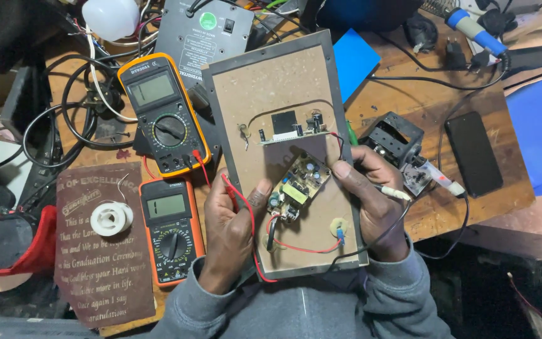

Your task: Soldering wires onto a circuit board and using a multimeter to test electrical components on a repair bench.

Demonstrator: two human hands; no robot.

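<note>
A brown fibreboard panel [271, 94] with a grey frame lies tilted in front of me, carrying a small green circuit board [299, 185] and a second narrow board [293, 129] above it. My left hand [233, 232] grips the panel's lower left edge, thumb on the panel, with a red probe lead [241, 204] running under its fingers. My right hand [371, 201] holds the panel's right edge, thumb touching the green board, and a probe with a pale tip [398, 193] lies across its fingers.
Two orange multimeters sit to the left, one larger [161, 113], one smaller [169, 229]. A solder reel [111, 218] rests on a maroon plaque. A black phone [473, 152], a black metal block [393, 138], a soldering iron [475, 28] and tangled cables surround the bench.
</note>
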